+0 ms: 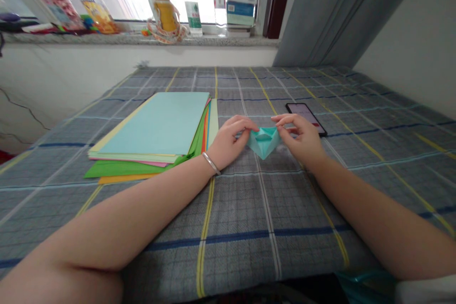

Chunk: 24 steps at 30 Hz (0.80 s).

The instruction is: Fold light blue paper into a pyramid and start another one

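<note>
A small folded piece of teal paper [264, 141] rests on the checked grey cloth [249, 218], shaped like a pointed pocket with its tip toward me. My left hand [231, 141] pinches its left upper corner, fingers closed on the paper. My right hand [299, 137] pinches the right upper corner the same way. A thin silver bracelet [211, 163] sits on my left wrist. Both forearms lie on the cloth.
A stack of coloured paper sheets [156, 130], light blue on top, lies left of my hands. A dark phone [306, 118] lies just behind my right hand. Bottles and boxes [167, 9] stand on the windowsill at the back. A grey curtain [338, 9] hangs at right.
</note>
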### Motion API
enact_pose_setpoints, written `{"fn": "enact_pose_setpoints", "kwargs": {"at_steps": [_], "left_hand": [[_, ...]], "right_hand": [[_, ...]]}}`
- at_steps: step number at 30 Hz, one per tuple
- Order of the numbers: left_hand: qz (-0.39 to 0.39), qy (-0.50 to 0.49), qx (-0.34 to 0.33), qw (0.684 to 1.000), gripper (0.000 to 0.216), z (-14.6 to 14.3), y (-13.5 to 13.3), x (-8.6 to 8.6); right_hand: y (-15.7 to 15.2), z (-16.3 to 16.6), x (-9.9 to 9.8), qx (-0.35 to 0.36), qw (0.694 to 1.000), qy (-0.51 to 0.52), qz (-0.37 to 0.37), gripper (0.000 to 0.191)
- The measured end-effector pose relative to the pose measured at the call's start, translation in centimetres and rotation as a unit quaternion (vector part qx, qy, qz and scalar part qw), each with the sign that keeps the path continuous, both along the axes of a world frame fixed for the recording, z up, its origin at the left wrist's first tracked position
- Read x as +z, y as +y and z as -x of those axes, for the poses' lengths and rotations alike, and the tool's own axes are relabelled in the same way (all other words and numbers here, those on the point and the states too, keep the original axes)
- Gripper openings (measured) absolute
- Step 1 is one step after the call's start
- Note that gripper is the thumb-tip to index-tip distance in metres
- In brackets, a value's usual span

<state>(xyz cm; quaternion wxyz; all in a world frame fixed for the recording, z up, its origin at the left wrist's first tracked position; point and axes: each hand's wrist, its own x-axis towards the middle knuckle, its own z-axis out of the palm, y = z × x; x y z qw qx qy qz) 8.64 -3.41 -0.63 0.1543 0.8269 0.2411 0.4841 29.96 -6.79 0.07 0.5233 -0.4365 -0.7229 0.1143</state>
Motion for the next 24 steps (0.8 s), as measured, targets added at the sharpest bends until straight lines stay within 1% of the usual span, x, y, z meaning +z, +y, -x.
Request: {"fn": "enact_pose_setpoints", "kwargs": {"at_steps": [3,5,8,12,15,17,20,22,24], "left_hand": [[0.023,-0.006,0.005,1.0,0.022,0.1,0.1,0.0],[0.024,0.002,0.013,1.0,0.02,0.2,0.1,0.0],[0.008,0.038,0.02,0.999,0.018,0.4,-0.2,0.2],[-0.049,0.114,0.054,0.991,0.023,0.6,-0.4,0.6],[-0.113,0.193,0.09,0.971,0.025,0.9,-0.4,0.7],[-0.143,0.229,0.109,0.957,0.024,1.0,-0.4,0.7],[-0.159,0.244,0.121,0.949,0.024,1.1,-0.4,0.8],[-0.153,0.241,0.119,0.951,0.023,1.1,-0.2,0.8],[-0.144,0.237,0.115,0.954,0.023,1.2,-0.1,0.9]], "right_hand": [[0.0,-0.2,0.0,0.001,1.0,0.003,0.029,0.004],[0.0,-0.1,0.1,-0.003,0.999,0.006,0.036,0.003],[0.0,-0.1,0.1,-0.014,0.999,0.013,0.037,0.011],[0.4,-0.5,-0.1,-0.039,0.999,0.007,0.038,0.013],[0.7,-1.1,-0.4,-0.051,0.997,0.011,0.051,0.008],[0.9,-1.5,-0.5,-0.054,0.996,0.014,0.073,0.005],[1.0,-2.1,-0.3,-0.062,0.992,-0.028,0.105,0.011],[1.0,-2.5,0.0,-0.08,0.987,-0.076,0.118,0.018],[1.0,-2.8,0.2,-0.102,0.981,-0.101,0.132,0.022]]}}
